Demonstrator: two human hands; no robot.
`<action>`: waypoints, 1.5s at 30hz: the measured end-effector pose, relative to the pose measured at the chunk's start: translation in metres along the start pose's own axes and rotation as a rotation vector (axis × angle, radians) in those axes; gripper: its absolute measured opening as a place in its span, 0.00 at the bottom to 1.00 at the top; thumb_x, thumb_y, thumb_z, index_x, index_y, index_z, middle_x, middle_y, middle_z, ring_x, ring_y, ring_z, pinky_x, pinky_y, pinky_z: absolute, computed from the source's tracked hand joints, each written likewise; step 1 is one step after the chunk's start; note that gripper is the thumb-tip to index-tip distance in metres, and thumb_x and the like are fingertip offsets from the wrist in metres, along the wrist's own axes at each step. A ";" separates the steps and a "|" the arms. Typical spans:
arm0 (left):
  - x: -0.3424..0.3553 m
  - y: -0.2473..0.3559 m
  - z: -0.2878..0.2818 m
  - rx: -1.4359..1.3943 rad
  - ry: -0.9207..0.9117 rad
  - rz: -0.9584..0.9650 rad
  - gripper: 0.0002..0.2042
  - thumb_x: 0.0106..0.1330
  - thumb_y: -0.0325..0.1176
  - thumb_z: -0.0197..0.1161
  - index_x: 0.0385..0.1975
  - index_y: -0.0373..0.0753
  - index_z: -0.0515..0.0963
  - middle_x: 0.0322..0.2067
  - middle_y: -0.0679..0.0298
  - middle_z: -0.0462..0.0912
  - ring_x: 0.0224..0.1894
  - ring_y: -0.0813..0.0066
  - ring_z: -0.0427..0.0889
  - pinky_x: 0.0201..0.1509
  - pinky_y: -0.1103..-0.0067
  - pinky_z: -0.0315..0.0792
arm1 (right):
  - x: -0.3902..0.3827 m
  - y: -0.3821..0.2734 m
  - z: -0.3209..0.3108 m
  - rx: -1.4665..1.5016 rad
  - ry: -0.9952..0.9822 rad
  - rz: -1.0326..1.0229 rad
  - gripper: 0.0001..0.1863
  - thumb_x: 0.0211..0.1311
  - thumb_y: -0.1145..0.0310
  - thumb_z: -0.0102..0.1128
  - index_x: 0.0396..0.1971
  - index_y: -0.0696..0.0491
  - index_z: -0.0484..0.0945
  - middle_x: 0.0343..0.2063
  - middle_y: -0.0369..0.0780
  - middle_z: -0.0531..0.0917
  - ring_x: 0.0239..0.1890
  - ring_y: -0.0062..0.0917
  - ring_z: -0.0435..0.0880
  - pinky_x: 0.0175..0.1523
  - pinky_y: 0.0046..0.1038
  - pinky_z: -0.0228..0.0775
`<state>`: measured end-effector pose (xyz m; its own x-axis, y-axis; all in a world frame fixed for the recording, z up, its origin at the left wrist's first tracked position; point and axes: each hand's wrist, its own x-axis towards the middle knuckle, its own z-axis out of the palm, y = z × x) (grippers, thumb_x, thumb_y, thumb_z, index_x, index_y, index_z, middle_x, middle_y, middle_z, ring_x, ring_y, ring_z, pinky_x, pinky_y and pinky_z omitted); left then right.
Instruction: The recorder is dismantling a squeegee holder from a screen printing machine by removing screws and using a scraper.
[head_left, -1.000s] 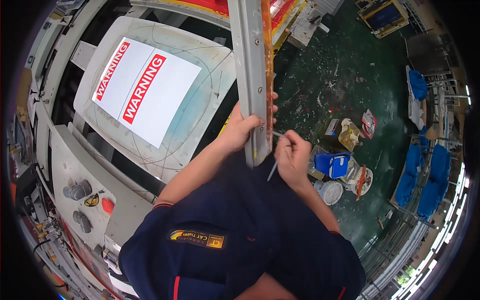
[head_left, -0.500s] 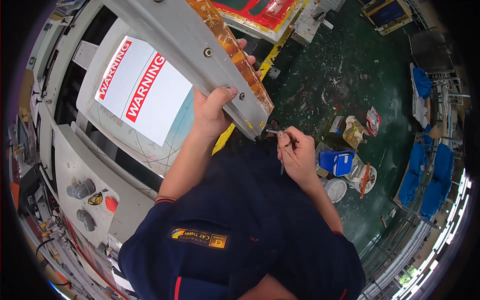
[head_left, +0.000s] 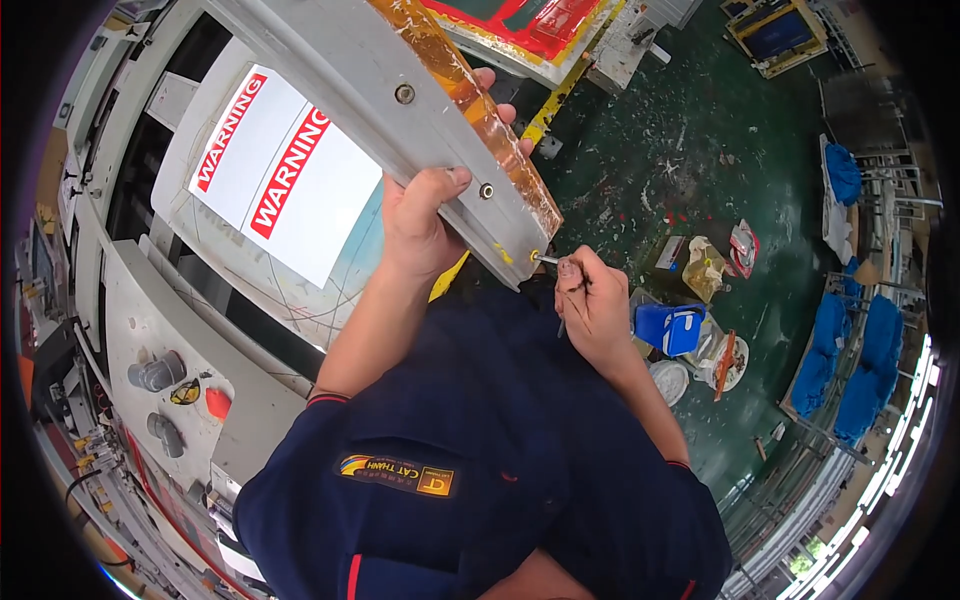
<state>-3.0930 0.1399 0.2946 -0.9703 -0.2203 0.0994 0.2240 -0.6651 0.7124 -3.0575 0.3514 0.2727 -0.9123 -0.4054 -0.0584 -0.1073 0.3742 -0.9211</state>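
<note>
My left hand (head_left: pixel 425 222) grips a long grey metal bar (head_left: pixel 420 140) with an amber, scuffed blade (head_left: pixel 448 78) along one edge; it runs diagonally from upper left down toward my body. In my right hand (head_left: pixel 596 305), fingers closed and smudged dark, is a thin metal tool (head_left: pixel 548 259) whose tip touches the bolt (head_left: pixel 535 254) near the bar's lower end. Behind the bar, on a stained pale platen (head_left: pixel 175 205), lies a white sheet (head_left: pixel 330 205) with red printed bands, partly hidden by the bar.
A grey machine ledge (head_left: pixel 245 340) at lower left carries grey fittings (head_left: pixel 157 372) and a red object (head_left: pixel 218 403). A red-inked screen frame (head_left: pixel 535 30) is beyond the bar. On the green floor stand a blue container (head_left: pixel 668 328) and buckets (head_left: pixel 668 383). Racks with blue pads (head_left: pixel 880 340) line the right.
The bar has swung from near upright to a diagonal, its top leftward, with my left hand moving along. The tool's tip has come onto the bolt near the lower end.
</note>
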 end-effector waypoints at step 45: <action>-0.018 0.032 0.031 -0.234 -0.092 0.189 0.45 0.54 0.39 0.60 0.77 0.43 0.52 0.70 0.59 0.60 0.69 0.58 0.65 0.75 0.43 0.60 | -0.027 -0.029 -0.023 0.179 0.143 -0.360 0.07 0.73 0.75 0.57 0.33 0.62 0.77 0.25 0.42 0.82 0.23 0.27 0.81 0.31 0.25 0.73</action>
<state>-3.0709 0.1445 0.3368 -0.9111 -0.2973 0.2853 0.4059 -0.7669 0.4970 -3.0389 0.3709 0.3096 -0.8764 -0.3589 0.3212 -0.3700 0.0747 -0.9260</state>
